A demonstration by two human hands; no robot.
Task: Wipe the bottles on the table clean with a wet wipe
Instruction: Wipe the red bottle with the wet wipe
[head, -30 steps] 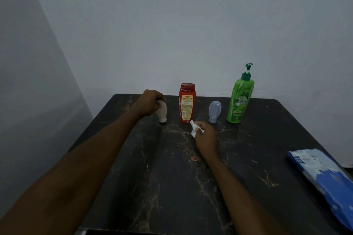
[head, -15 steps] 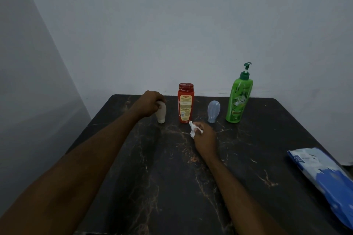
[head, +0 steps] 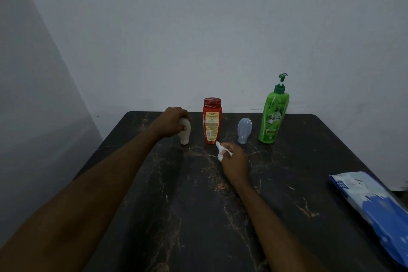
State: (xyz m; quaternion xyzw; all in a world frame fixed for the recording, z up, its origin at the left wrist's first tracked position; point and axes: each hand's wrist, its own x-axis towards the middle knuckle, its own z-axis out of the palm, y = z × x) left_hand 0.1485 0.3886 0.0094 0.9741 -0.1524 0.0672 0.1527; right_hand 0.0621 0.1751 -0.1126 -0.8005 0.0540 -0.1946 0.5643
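Note:
Several bottles stand in a row at the back of the dark marbled table (head: 198,216). My left hand (head: 171,122) grips the top of a small cream bottle (head: 185,133) that stands cap-down on the table. To its right stands a red bottle (head: 212,120), then a small pale blue bottle (head: 244,129), then a tall green pump bottle (head: 273,117). My right hand (head: 235,160) rests on the table in front of the red bottle and pinches a crumpled white wet wipe (head: 220,150).
A blue and white pack of wipes (head: 373,207) lies at the table's right edge. Grey walls close in behind and on the left, right against the table's back edge.
Both hands have stayed almost still; the left keeps its hold on the cream bottle and the right keeps the wipe. The camera has shifted slightly.

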